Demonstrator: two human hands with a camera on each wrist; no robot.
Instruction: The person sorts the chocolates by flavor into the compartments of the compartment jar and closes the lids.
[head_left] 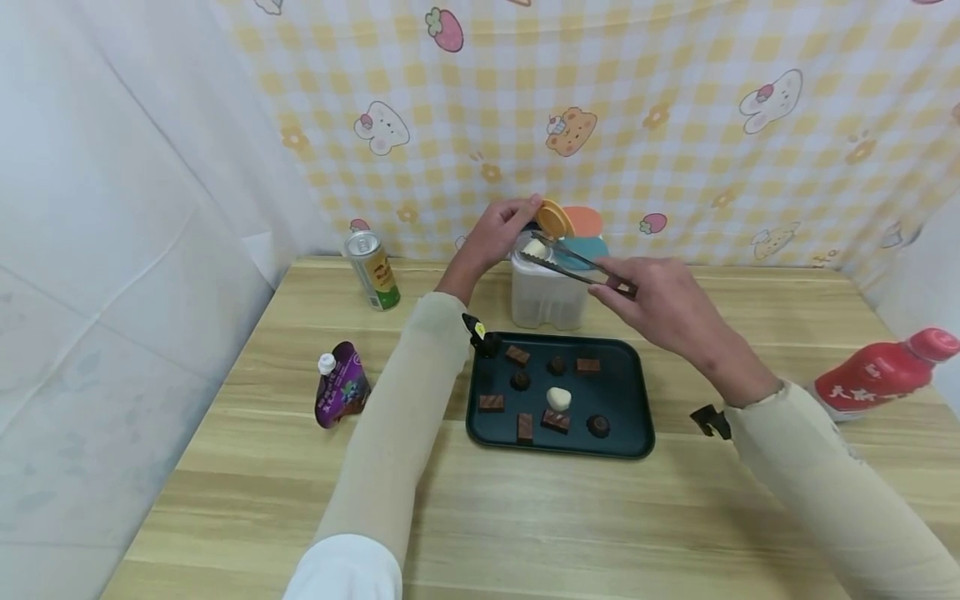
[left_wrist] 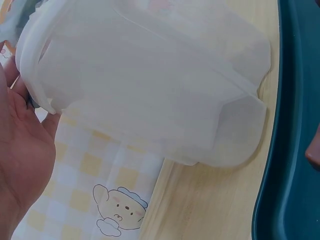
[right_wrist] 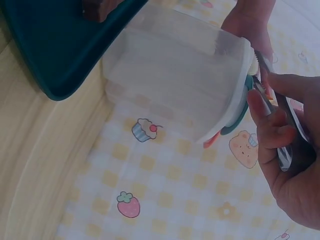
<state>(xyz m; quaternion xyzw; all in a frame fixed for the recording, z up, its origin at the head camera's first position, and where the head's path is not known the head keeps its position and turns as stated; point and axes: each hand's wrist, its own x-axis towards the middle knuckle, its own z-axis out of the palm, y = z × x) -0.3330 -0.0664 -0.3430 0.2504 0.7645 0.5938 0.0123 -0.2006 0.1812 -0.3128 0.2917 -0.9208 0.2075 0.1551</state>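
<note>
A clear lidded storage box (head_left: 547, 296) stands behind the dark green tray (head_left: 630, 446). My left hand (head_left: 495, 233) is at the box's back left corner and holds its raised yellow lid (head_left: 555, 218); some fingers are hidden behind the rim in the left wrist view. My right hand (head_left: 667, 304) grips metal tongs (head_left: 577, 268) from the right. A white chocolate (head_left: 535, 248) lies between the tong tips at the box's uncovered opening. Another white chocolate (head_left: 558, 398) sits on the tray among several brown chocolates (head_left: 588, 365), some rectangular, some round.
To the left on the wooden table (head_left: 525, 525) stand a drink can (head_left: 373, 271) and a purple spouted pouch (head_left: 342, 385). A red bottle (head_left: 873, 375) is at the right, beyond my right forearm. Teal (head_left: 587, 252) and orange (head_left: 583, 221) lids top the box. A checked curtain (head_left: 480, 108) hangs behind.
</note>
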